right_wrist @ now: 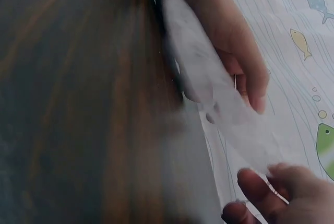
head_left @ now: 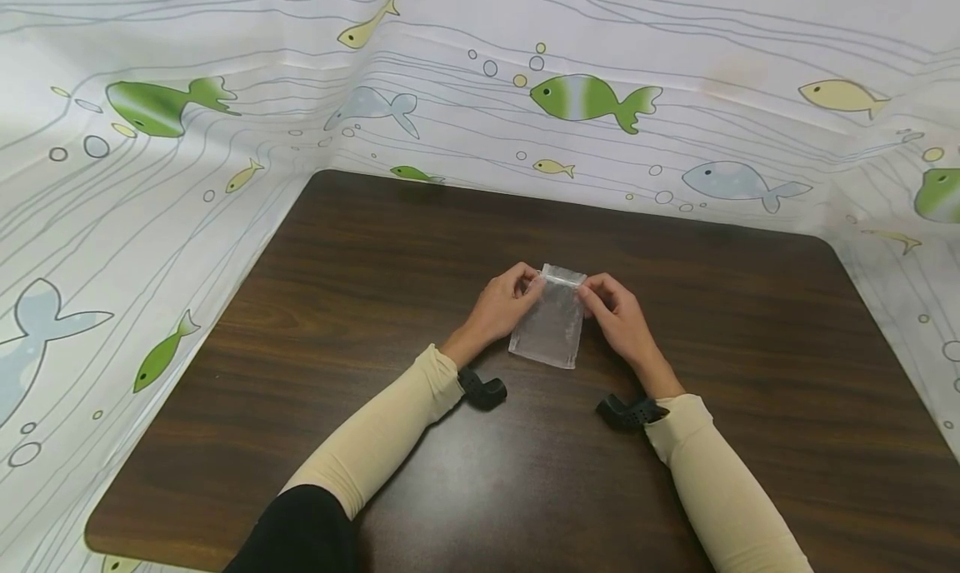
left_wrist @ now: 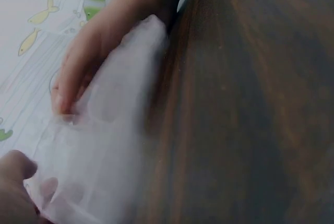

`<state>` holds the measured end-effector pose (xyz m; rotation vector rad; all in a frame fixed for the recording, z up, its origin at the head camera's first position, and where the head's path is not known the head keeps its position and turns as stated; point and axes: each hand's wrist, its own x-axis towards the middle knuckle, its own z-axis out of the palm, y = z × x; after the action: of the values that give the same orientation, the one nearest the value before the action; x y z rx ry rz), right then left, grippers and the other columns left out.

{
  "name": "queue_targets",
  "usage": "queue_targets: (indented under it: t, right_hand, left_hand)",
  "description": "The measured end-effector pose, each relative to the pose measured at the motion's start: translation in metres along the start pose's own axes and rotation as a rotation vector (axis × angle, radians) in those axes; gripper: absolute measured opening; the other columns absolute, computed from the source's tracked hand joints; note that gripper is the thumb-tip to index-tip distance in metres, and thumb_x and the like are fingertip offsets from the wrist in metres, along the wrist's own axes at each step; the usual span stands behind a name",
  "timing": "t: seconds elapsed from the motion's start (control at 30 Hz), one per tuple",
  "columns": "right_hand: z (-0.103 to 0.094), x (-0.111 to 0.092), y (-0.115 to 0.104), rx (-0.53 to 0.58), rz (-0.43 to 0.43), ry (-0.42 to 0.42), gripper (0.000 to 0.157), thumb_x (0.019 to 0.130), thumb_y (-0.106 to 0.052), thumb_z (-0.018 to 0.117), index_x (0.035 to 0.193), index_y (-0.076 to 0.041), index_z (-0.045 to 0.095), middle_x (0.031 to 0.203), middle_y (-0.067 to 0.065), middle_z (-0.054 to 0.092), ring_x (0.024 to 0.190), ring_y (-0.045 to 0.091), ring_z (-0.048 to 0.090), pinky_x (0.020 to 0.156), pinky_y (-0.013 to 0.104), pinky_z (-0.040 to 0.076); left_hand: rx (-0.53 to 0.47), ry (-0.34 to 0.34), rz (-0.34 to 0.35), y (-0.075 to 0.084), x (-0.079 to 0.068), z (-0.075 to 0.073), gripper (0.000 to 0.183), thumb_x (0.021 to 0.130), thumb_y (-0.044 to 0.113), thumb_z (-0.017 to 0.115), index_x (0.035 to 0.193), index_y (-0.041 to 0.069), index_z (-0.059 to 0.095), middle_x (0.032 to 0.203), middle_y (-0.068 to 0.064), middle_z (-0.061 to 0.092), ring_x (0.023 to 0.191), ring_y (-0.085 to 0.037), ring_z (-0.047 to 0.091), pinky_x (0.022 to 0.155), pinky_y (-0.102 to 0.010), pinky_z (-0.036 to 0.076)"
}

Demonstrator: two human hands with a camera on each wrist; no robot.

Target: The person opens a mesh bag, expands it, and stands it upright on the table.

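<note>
A clear plastic zip bag hangs between the two hands over the middle of the table, its zip strip toward the far side. The left hand pinches its upper left edge near the strip. At the opposite upper corner, the right hand pinches the bag between thumb and fingers. In the left wrist view the bag looks pale and blurred, with fingers at its top edge. The right wrist view shows the bag nearly edge-on, stretching from one hand to the other.
The dark wood-grain table has rounded corners. A white curtain printed with fish surrounds it at the back and sides. Black wrist-worn devices sit at both wrists, below cream sleeves.
</note>
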<state>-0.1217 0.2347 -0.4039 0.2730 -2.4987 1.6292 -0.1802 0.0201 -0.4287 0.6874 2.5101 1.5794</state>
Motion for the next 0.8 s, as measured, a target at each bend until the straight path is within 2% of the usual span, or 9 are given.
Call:
queue_targets:
  t: [0.1,0.23,0.5,0.8]
  right_hand:
    - [-0.0012,-0.0001,0.0010,-0.002,0.005,-0.022,0.016,0.106,-0.007,0.057,0.110,0.008,0.062,0.088,0.026,0.059,0.076,0.030,0.056,0.068,0.022,0.046]
    - [-0.0008,0.0000,0.0019,-0.022,-0.001,-0.029,0.015,0.105,-0.006,0.058,0.107,0.008,0.062,0.086,0.026,0.060,0.075,0.030,0.056,0.066,0.021,0.044]
    - [0.0006,-0.0002,0.0006,-0.026,-0.003,-0.010,0.014,0.105,-0.006,0.059,0.104,0.007,0.063,0.082,0.030,0.058,0.074,0.038,0.053,0.064,0.020,0.041]
    - [0.0004,0.0005,-0.0002,-0.021,-0.001,0.009,0.013,0.104,-0.006,0.060,0.102,0.007,0.064,0.079,0.030,0.056,0.072,0.042,0.050,0.062,0.021,0.040]
  left_hand:
    - [0.005,-0.009,-0.006,0.0008,0.0002,0.0004,0.028,0.108,0.037,0.056,0.117,0.013,0.067,0.084,-0.001,0.061,0.068,-0.013,0.048,0.063,-0.025,0.038]
    - [-0.019,0.001,0.013,0.0008,0.0004,0.0006,0.024,0.108,0.034,0.059,0.105,0.013,0.068,0.076,-0.002,0.058,0.064,-0.012,0.046,0.061,-0.025,0.037]
    - [-0.045,0.008,0.030,0.0005,0.0000,0.0009,0.021,0.107,0.031,0.060,0.100,0.012,0.067,0.079,-0.004,0.062,0.063,-0.011,0.045,0.061,-0.024,0.037]
    - [-0.054,0.016,0.040,-0.0003,0.0001,0.0007,0.020,0.108,0.029,0.060,0.098,0.013,0.066,0.077,-0.004,0.060,0.061,-0.013,0.045,0.060,-0.025,0.037]
